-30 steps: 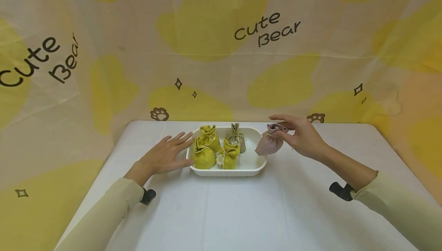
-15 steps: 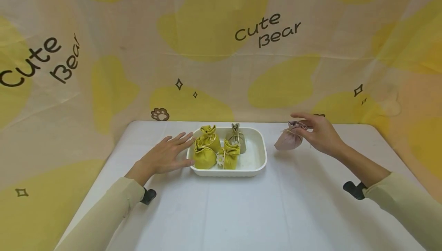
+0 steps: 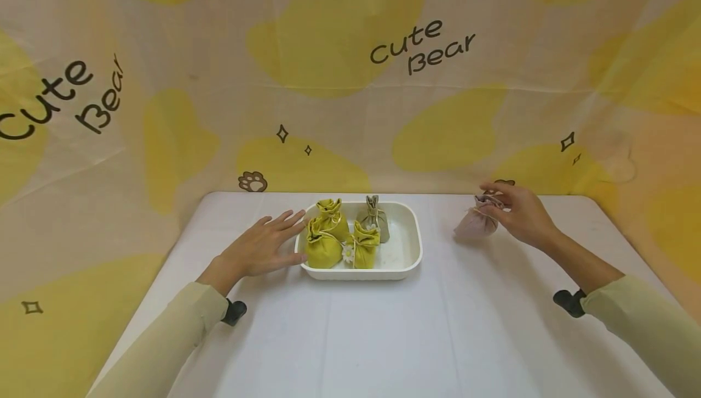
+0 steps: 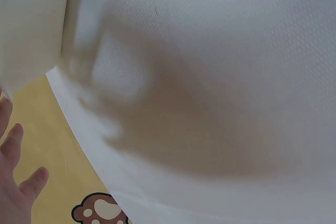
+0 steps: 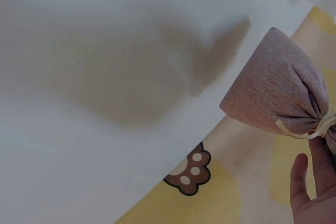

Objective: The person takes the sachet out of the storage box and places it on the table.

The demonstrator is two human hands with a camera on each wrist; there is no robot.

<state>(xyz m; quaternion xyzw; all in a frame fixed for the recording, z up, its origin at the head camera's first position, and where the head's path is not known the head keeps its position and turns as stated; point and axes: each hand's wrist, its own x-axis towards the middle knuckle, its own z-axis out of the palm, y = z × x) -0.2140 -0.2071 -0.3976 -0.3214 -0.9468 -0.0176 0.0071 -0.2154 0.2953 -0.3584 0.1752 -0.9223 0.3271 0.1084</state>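
Note:
My right hand [image 3: 523,215] pinches a dusty pink drawstring pouch [image 3: 475,223] by its gathered neck, to the right of the tray. In the right wrist view the pouch [image 5: 281,85] hangs tilted, its cream cord [image 5: 324,124] tied at the neck. A white tray [image 3: 402,252] holds several small pouches. Three are yellow-green: a back one [image 3: 333,218], a left one [image 3: 323,251] and a front one [image 3: 365,246] beside a white daisy [image 3: 348,254]. Behind them stands a grey-beige pouch [image 3: 378,221]. My left hand [image 3: 263,244] has its fingers stretched out at the tray's left rim.
The tray stands near the back of a white-covered table [image 3: 383,337]. A yellow and beige printed cloth [image 3: 339,112] hangs behind the table and along its sides. Black wrist cameras sit below the left sleeve [image 3: 181,325] and the right sleeve [image 3: 638,310].
My right hand has carried the pink pouch rightward, from over the tray's right edge to the table area beside it. The left hand and the pouches in the tray stay in place.

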